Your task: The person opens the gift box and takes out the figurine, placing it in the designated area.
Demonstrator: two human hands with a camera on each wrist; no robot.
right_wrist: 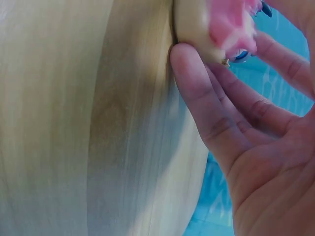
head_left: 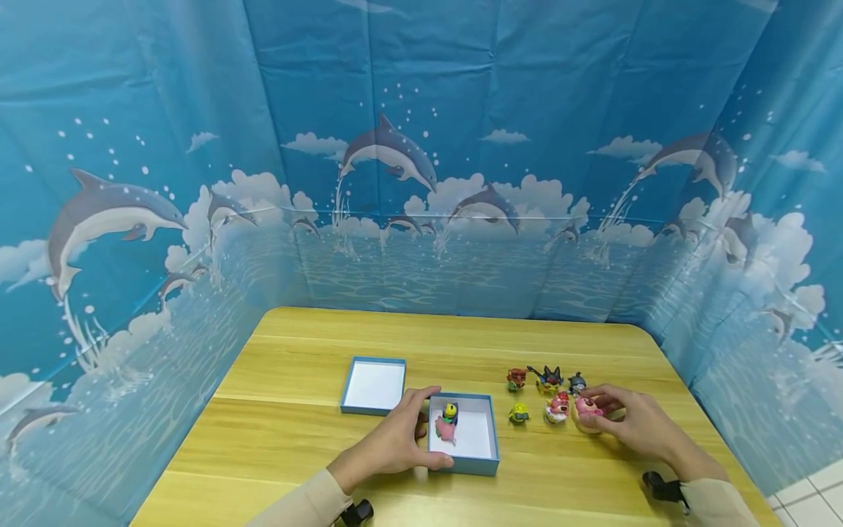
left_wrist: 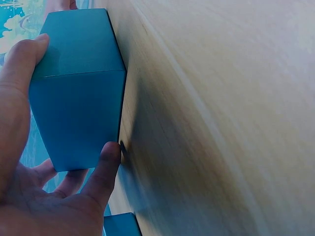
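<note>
My left hand (head_left: 398,439) grips the blue box (head_left: 464,466) by its left side, thumb at the near edge and fingers reaching to the far corner. Inside on the white floor lie a pink figurine (head_left: 445,430) and a yellow-and-dark figurine (head_left: 451,413). In the left wrist view, the box (left_wrist: 78,118) shows two blue outer walls between thumb and fingers. My right hand (head_left: 635,424) holds a pink bear figurine (head_left: 586,411) with a cream base between thumb and fingers. The right wrist view shows that figurine (right_wrist: 194,24) down at the wooden surface, partly cut off by the frame.
A shallow blue lid (head_left: 374,386), white inside, lies left of the box. Near my right hand stand a pink-and-white figurine (head_left: 557,408), a yellow-green one (head_left: 519,413), a red-brown one (head_left: 516,378), a black-eared one (head_left: 549,379) and a grey one (head_left: 577,383). Dolphin-print curtains surround the table (head_left: 296,439).
</note>
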